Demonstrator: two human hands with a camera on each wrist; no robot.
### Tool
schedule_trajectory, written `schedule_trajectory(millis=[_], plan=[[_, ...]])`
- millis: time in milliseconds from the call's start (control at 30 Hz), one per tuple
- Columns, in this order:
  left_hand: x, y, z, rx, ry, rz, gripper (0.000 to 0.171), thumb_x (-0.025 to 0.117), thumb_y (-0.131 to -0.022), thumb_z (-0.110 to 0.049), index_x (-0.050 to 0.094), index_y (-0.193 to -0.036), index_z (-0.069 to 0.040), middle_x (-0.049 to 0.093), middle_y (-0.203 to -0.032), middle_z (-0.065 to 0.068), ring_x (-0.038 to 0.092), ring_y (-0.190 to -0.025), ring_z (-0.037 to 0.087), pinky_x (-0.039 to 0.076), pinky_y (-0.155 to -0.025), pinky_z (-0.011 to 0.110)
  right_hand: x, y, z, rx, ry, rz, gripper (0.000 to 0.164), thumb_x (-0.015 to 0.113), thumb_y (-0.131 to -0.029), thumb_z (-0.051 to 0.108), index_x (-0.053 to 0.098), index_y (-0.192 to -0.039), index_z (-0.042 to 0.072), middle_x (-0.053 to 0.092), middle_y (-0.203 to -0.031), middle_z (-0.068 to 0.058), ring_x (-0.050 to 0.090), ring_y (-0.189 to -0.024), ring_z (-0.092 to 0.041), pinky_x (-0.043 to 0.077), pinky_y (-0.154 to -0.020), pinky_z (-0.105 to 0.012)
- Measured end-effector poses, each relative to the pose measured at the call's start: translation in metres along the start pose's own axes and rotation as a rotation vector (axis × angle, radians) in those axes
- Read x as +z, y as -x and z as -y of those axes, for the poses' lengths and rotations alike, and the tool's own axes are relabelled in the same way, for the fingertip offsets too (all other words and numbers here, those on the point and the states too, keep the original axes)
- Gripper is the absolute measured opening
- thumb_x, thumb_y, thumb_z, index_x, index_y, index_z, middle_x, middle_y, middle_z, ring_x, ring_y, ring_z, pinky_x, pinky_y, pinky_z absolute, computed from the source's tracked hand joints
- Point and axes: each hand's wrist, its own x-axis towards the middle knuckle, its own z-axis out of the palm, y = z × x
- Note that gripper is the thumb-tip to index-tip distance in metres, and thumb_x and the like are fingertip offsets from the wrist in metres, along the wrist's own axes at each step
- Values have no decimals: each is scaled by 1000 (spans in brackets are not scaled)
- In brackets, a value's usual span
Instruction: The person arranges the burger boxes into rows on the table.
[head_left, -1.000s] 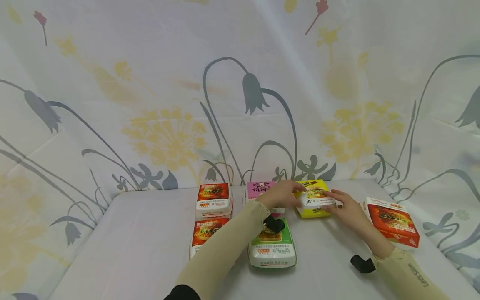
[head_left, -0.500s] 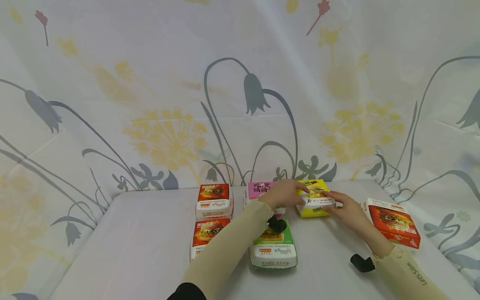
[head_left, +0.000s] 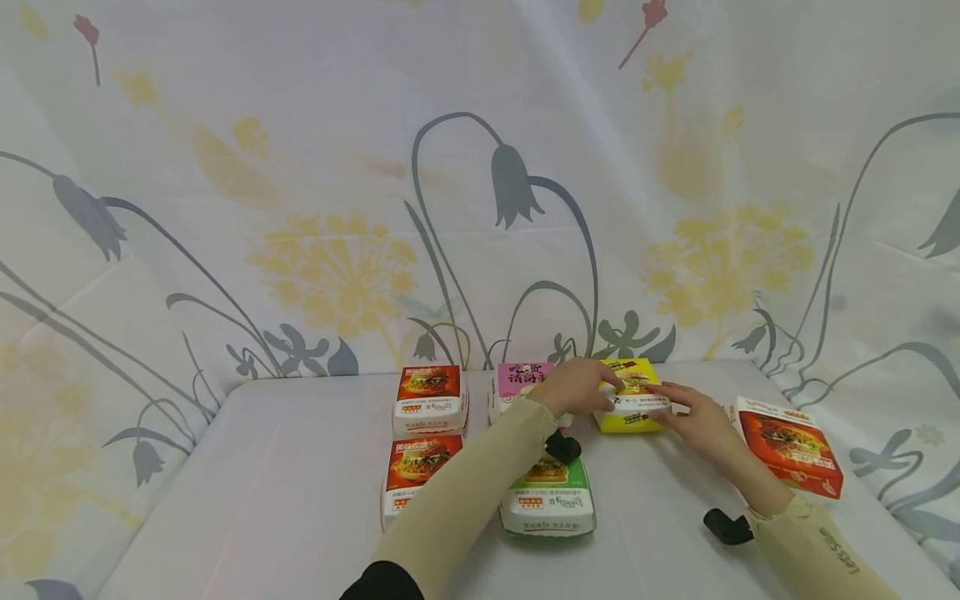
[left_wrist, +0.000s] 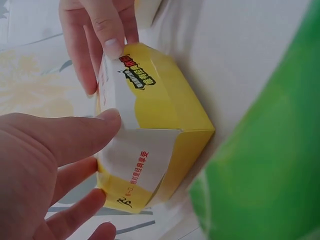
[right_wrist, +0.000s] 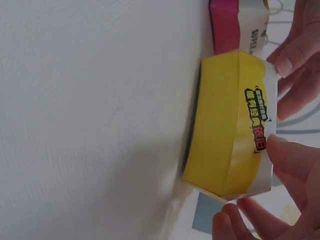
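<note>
A yellow and white burger box (head_left: pixel 636 402) lies on the white tabletop toward the back. My left hand (head_left: pixel 568 388) holds its left side, with the thumb (left_wrist: pixel 102 125) on the upper edge and the fingers spread along the side wall. From the opposite side my right hand (head_left: pixel 701 427) grips the same box, its thumb (right_wrist: pixel 290 152) on the upper edge and fingers lower at the corner. A pink box (head_left: pixel 516 379) sits just left, partly hidden by my left hand. Nearer stands a green box (head_left: pixel 547 500), its upper part covered by my left wrist camera.
Two red burger boxes (head_left: pixel 429 392) are lined up in a column on the left, the nearer one partly behind my left sleeve. Another red box (head_left: pixel 791 442) lies angled at the right. A flower-printed curtain (head_left: pixel 337 208) hangs along the table's back edge.
My left hand and forearm have shifted slightly right, bringing the fingers farther over the yellow burger box's left side. The right hand and the boxes look nearly the same.
</note>
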Motion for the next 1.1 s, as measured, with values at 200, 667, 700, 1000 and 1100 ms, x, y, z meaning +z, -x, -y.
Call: schedule_trajectory(millis=[200,667,700,1000,1100], plan=[[0,3,-1,-4,11,-2,35,74,-91,-34,69,-126,-37,57,-138,-15,49,-130,8,40,-105,28,-10,6,3,17,-10,-24,53,68,-96,32,57,-139,2,51,-139,-29,48,-126,-49,47,-94,-59],[2,4,0,-41,23,10,38,75,-90,-34,68,-127,-38,54,-141,-14,47,-130,9,39,-106,30,-77,34,-12,82,14,-82,62,58,-100,42,45,-149,8,51,-138,-31,58,-107,-49,54,-67,-39],[2,4,0,-40,21,11,38,74,-90,-34,68,-127,-38,54,-141,-14,46,-131,9,39,-107,30,-82,36,-16,102,18,-82,62,57,-101,42,44,-150,6,49,-139,-33,55,-109,-50,54,-69,-42],[2,2,-3,-33,-1,11,38,74,-91,-35,68,-128,-38,54,-141,-14,47,-130,9,39,-106,30,-116,52,-65,310,114,-80,71,50,-102,47,34,-149,-4,22,-143,-48,31,-118,-66,37,-81,-74],[0,2,-4,-37,-3,13,38,74,-91,-35,67,-128,-38,54,-141,-14,47,-129,9,40,-105,29,-119,55,-78,362,96,-52,78,50,-100,52,31,-149,-6,20,-143,-48,31,-112,-63,46,-73,-61]])
